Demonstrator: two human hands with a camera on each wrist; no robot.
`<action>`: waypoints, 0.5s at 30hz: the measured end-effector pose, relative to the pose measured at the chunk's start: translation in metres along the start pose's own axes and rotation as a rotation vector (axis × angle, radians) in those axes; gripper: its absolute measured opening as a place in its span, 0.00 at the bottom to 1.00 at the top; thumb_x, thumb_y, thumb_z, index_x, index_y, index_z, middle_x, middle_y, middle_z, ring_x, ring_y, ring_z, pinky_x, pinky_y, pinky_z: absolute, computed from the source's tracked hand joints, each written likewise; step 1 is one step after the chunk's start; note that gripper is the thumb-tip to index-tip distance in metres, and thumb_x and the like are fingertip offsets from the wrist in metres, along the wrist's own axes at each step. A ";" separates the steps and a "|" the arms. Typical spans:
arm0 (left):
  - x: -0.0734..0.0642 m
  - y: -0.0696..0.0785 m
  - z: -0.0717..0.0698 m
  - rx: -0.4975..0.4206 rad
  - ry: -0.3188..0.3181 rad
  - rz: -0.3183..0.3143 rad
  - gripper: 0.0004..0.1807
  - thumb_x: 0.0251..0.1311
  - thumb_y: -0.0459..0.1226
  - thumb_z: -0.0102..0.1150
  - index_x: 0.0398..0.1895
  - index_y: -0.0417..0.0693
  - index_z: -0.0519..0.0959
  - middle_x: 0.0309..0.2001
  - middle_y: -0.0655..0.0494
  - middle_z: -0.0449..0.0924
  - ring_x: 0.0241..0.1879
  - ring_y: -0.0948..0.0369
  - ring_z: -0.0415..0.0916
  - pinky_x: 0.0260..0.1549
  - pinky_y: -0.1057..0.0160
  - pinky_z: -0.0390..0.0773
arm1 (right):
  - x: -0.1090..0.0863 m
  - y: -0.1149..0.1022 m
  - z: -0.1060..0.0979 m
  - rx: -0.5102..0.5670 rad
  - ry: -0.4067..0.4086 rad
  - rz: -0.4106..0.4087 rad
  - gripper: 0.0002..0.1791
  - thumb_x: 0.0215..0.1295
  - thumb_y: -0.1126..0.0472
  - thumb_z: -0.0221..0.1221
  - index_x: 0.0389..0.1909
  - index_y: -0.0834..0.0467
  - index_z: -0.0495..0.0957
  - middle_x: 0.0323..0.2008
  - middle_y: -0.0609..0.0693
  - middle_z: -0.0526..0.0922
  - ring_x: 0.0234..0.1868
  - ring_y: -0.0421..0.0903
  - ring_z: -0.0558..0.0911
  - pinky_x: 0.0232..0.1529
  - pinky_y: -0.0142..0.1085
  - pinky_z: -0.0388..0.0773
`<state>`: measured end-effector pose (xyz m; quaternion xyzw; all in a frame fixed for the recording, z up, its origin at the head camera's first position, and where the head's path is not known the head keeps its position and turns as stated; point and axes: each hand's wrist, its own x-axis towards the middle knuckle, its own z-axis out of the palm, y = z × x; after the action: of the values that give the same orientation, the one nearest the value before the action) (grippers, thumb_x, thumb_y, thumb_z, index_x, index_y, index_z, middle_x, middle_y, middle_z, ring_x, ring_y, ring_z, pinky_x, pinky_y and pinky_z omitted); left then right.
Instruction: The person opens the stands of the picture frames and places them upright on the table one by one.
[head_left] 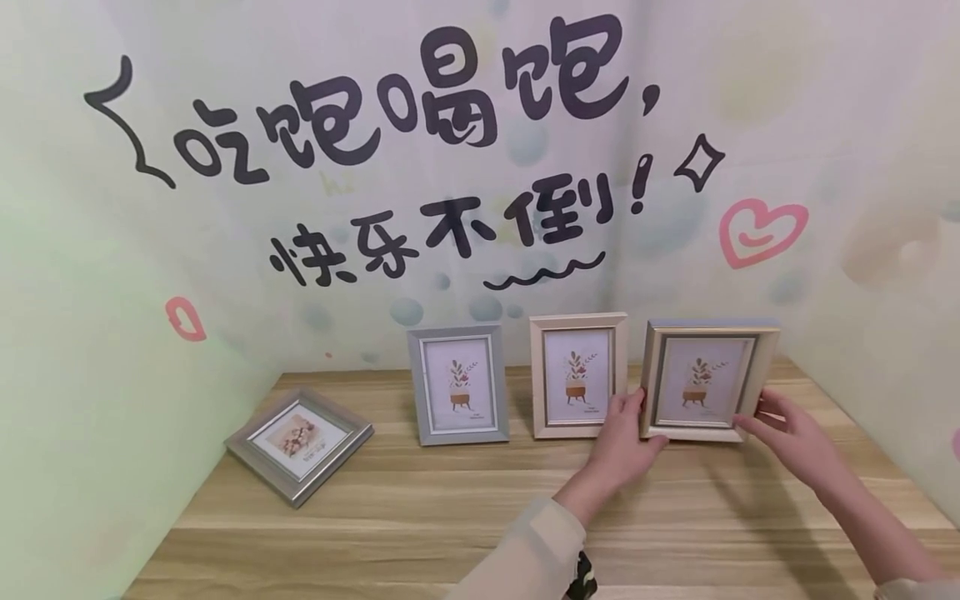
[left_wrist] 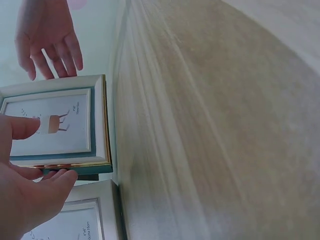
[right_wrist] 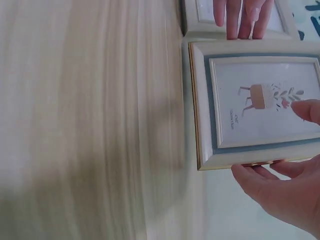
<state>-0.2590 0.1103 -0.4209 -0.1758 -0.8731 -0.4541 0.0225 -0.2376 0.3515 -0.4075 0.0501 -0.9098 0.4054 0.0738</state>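
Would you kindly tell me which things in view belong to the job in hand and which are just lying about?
In the job, it seems:
Cream rectangular picture frame with grey-blue inner border, at the right
Left hand and right hand, both holding it

Just lying about, it seems:
Pinkish-beige rectangular frame, standing
Grey-blue rectangular frame, standing
Silver-grey rectangular frame, lying flat

Head cam's back from the rightmost picture frame (head_left: 701, 379), facing forward and down, while the wrist cams sit super close at its left and right, angled across the front they both catch.
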 end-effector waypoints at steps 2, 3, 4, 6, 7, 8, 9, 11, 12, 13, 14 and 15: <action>0.001 -0.001 0.001 -0.003 -0.005 -0.015 0.41 0.59 0.39 0.67 0.75 0.48 0.60 0.66 0.52 0.66 0.61 0.60 0.73 0.64 0.67 0.73 | 0.004 0.001 0.001 -0.018 -0.019 0.013 0.34 0.74 0.54 0.53 0.69 0.74 0.58 0.61 0.78 0.69 0.55 0.55 0.81 0.38 0.15 0.69; 0.001 -0.001 0.002 -0.005 -0.008 -0.023 0.42 0.59 0.39 0.67 0.76 0.49 0.60 0.67 0.52 0.66 0.61 0.60 0.73 0.64 0.67 0.73 | 0.005 0.001 0.001 -0.020 -0.030 0.015 0.34 0.75 0.54 0.52 0.69 0.74 0.58 0.61 0.78 0.68 0.58 0.64 0.77 0.38 0.15 0.68; 0.001 -0.001 0.002 -0.008 -0.010 -0.030 0.42 0.59 0.40 0.67 0.76 0.50 0.59 0.67 0.52 0.65 0.61 0.60 0.73 0.64 0.67 0.73 | 0.006 0.002 0.001 -0.020 -0.037 0.017 0.34 0.75 0.54 0.51 0.69 0.75 0.58 0.62 0.78 0.68 0.60 0.72 0.72 0.38 0.15 0.69; 0.002 -0.001 0.003 -0.006 -0.014 -0.031 0.43 0.60 0.40 0.67 0.77 0.52 0.58 0.67 0.52 0.65 0.61 0.60 0.73 0.63 0.67 0.74 | 0.008 0.003 0.001 -0.009 -0.047 0.026 0.34 0.76 0.53 0.50 0.69 0.75 0.57 0.63 0.78 0.67 0.58 0.63 0.76 0.39 0.15 0.70; 0.002 -0.002 0.003 -0.006 -0.018 -0.032 0.43 0.60 0.40 0.67 0.77 0.54 0.57 0.67 0.53 0.65 0.60 0.60 0.73 0.62 0.67 0.74 | 0.008 0.004 0.001 0.007 -0.056 0.031 0.34 0.76 0.53 0.50 0.70 0.75 0.56 0.63 0.79 0.66 0.57 0.54 0.78 0.39 0.15 0.70; 0.002 -0.002 0.003 -0.007 -0.022 -0.030 0.44 0.60 0.40 0.67 0.77 0.55 0.56 0.68 0.53 0.64 0.60 0.61 0.73 0.61 0.68 0.74 | 0.009 0.004 0.001 0.019 -0.063 0.038 0.35 0.76 0.53 0.49 0.70 0.75 0.55 0.64 0.79 0.65 0.55 0.44 0.78 0.40 0.15 0.72; 0.001 -0.002 0.003 -0.007 -0.027 -0.030 0.44 0.61 0.40 0.67 0.78 0.56 0.55 0.68 0.53 0.64 0.60 0.61 0.73 0.61 0.68 0.74 | 0.010 0.005 0.001 0.033 -0.072 0.044 0.35 0.76 0.53 0.49 0.71 0.76 0.54 0.64 0.79 0.65 0.52 0.34 0.76 0.40 0.15 0.73; 0.001 -0.003 0.003 -0.009 -0.031 -0.024 0.45 0.61 0.40 0.66 0.78 0.57 0.53 0.68 0.53 0.63 0.59 0.61 0.73 0.61 0.68 0.75 | 0.011 0.005 0.001 0.057 -0.091 0.056 0.38 0.77 0.53 0.49 0.71 0.78 0.51 0.65 0.81 0.62 0.53 0.33 0.74 0.41 0.15 0.75; 0.001 -0.003 0.003 -0.007 -0.031 -0.015 0.45 0.61 0.40 0.66 0.79 0.57 0.53 0.68 0.52 0.63 0.59 0.61 0.73 0.61 0.68 0.75 | 0.012 0.005 0.001 0.062 -0.096 0.061 0.38 0.77 0.52 0.49 0.71 0.78 0.50 0.65 0.81 0.62 0.52 0.32 0.74 0.41 0.16 0.75; 0.000 -0.002 0.003 0.001 -0.030 -0.013 0.46 0.61 0.40 0.66 0.79 0.58 0.52 0.69 0.52 0.63 0.58 0.61 0.74 0.59 0.68 0.76 | 0.012 0.005 0.002 0.063 -0.101 0.064 0.38 0.77 0.52 0.49 0.71 0.78 0.49 0.65 0.81 0.62 0.54 0.39 0.75 0.41 0.17 0.76; 0.000 -0.002 0.003 0.008 -0.029 -0.014 0.46 0.61 0.40 0.66 0.79 0.58 0.52 0.68 0.52 0.63 0.57 0.61 0.75 0.57 0.69 0.77 | 0.013 0.004 0.002 0.061 -0.104 0.067 0.39 0.77 0.52 0.49 0.71 0.78 0.49 0.64 0.81 0.62 0.55 0.46 0.76 0.41 0.17 0.77; 0.000 -0.002 0.003 0.014 -0.029 -0.017 0.47 0.61 0.40 0.67 0.79 0.58 0.52 0.68 0.51 0.63 0.55 0.60 0.76 0.55 0.69 0.78 | 0.013 0.004 0.002 0.058 -0.104 0.067 0.39 0.77 0.52 0.49 0.71 0.79 0.49 0.64 0.81 0.62 0.58 0.55 0.75 0.41 0.18 0.77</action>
<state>-0.2589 0.1116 -0.4238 -0.1748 -0.8780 -0.4455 0.0072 -0.2515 0.3522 -0.4096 0.0428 -0.9015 0.4306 0.0111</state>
